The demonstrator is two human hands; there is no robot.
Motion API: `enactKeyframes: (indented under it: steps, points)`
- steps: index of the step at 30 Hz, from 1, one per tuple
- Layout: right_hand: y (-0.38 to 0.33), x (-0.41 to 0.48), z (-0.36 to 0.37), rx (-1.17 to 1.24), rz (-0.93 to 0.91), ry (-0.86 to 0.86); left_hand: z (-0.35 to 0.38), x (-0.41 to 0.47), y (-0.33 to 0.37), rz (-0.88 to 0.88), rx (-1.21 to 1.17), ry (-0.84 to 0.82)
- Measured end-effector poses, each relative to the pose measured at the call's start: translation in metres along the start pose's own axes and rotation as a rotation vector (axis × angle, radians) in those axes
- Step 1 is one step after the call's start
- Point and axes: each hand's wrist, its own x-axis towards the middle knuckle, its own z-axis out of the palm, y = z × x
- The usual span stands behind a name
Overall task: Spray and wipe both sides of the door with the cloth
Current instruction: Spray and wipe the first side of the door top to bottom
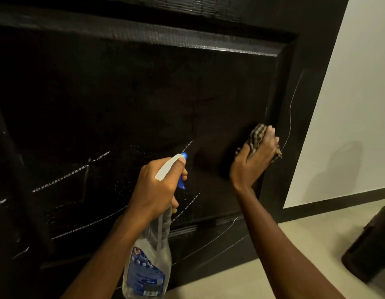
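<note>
The left hand (pixel 157 186) grips a clear spray bottle (pixel 147 264), partly filled with liquid. The right hand (pixel 255 157) presses a striped cloth (pixel 255 134) on the black door (pixel 122 93), beside a white wall (pixel 349 104).

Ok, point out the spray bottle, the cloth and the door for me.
spray bottle (pixel 150 254), head view, on the clear body above the label.
cloth (pixel 256 135), head view, on the striped fold at its top.
door (pixel 122 93), head view, on the dark recessed panel.
</note>
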Motion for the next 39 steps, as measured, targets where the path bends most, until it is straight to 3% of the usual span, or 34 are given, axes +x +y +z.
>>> enactKeyframes:
  steps: [2, 6, 11, 15, 19, 25, 28, 33, 36, 39]
  points:
    - [-0.033, 0.016, 0.014, 0.018, -0.007, 0.019, 0.001, 0.002, -0.001, -0.012, -0.020, -0.001]
    - [-0.025, -0.007, 0.011, -0.073, -0.324, -0.148, 0.005, 0.005, -0.001, -0.009, -0.023, 0.001]
    - [0.028, -0.074, -0.017, -0.050, -0.103, -0.201, 0.017, 0.005, 0.005, 0.004, 0.002, -0.009]
    - [0.009, -0.048, -0.010, 0.021, -0.014, -0.113, 0.019, 0.007, 0.006, -0.003, -0.007, -0.027]
    - [-0.028, -0.001, 0.003, 0.020, -0.138, -0.155, 0.017, 0.007, 0.002, 0.003, -0.003, -0.011]
    - [-0.005, -0.042, -0.014, -0.089, -0.383, -0.394, 0.002, -0.007, -0.011, -0.023, 0.015, 0.014]
    - [-0.005, -0.051, -0.013, -0.020, -0.293, -0.345, -0.013, -0.013, -0.014, -0.065, 0.044, 0.032]
    - [-0.071, -0.053, 0.026, -0.014, 0.009, -0.062, -0.048, -0.029, -0.016, -0.052, 0.058, 0.114]
    - [-0.097, -0.091, 0.040, -0.101, -0.204, -0.198, -0.069, -0.039, -0.018, -0.028, 0.072, 0.181]
    - [-0.079, -0.136, 0.036, -0.227, -0.738, -0.448, -0.080, -0.047, -0.017, -0.022, 0.090, 0.219]
